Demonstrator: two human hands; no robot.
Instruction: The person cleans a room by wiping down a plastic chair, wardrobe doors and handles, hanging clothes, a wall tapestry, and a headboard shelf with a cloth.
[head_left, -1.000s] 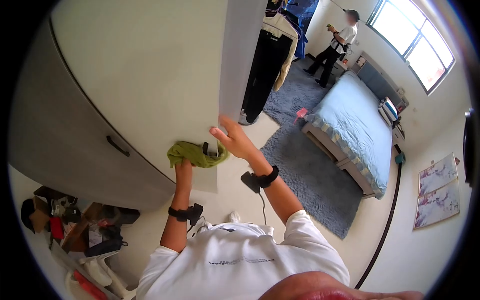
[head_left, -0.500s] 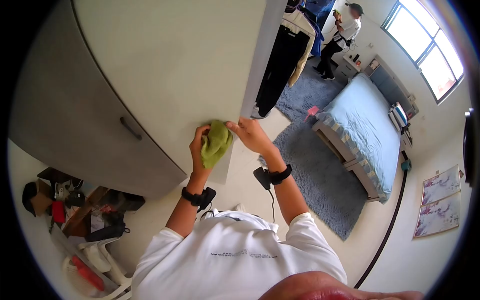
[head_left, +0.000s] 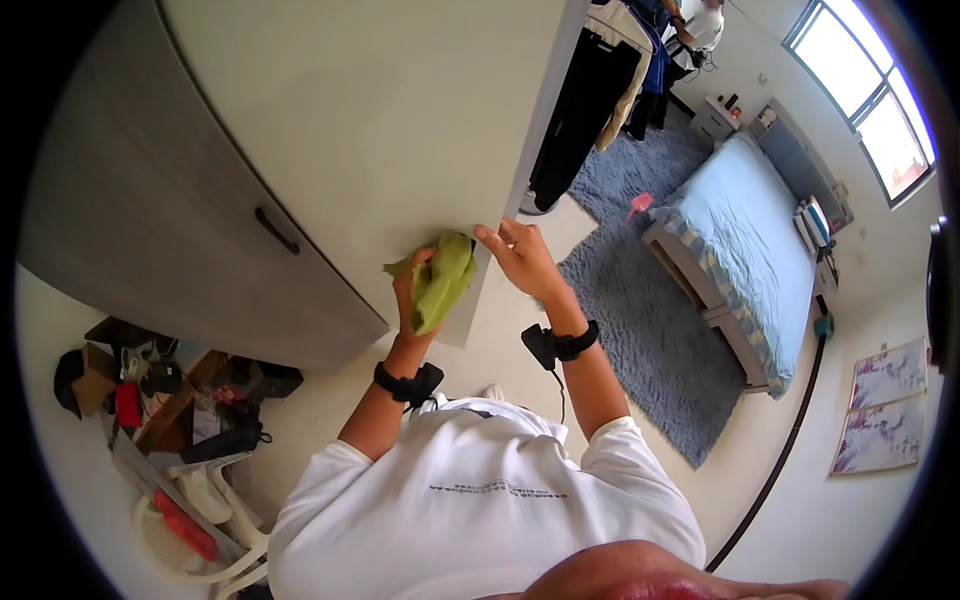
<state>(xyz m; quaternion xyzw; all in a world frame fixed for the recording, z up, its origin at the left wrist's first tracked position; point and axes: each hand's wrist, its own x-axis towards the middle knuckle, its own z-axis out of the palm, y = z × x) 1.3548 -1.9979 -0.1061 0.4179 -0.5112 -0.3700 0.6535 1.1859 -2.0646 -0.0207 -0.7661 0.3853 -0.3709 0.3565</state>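
My left hand (head_left: 408,290) is closed on a crumpled green cloth (head_left: 443,285), which lies against the pale inner face of an open wardrobe door (head_left: 370,130). The cloth covers part of my left fingers. A small dark patch shows at the cloth's upper right edge. My right hand (head_left: 525,260) grips the free edge of the same door, thumb on the pale side and pointing toward the cloth; its other fingers curl around the edge and are partly hidden.
A grey wardrobe front with a dark handle (head_left: 277,230) stands left. Hanging clothes (head_left: 590,110) are behind the door. A bed (head_left: 745,240), a blue-grey rug (head_left: 650,340) and another person (head_left: 697,30) are to the right. A white chair (head_left: 225,510) and piled belongings (head_left: 190,400) sit lower left.
The view has shifted slightly, so the room sits further right. The cloth is bunched differently, with a corner now sticking out left. My right thumb has moved off the cloth, leaving a small gap.
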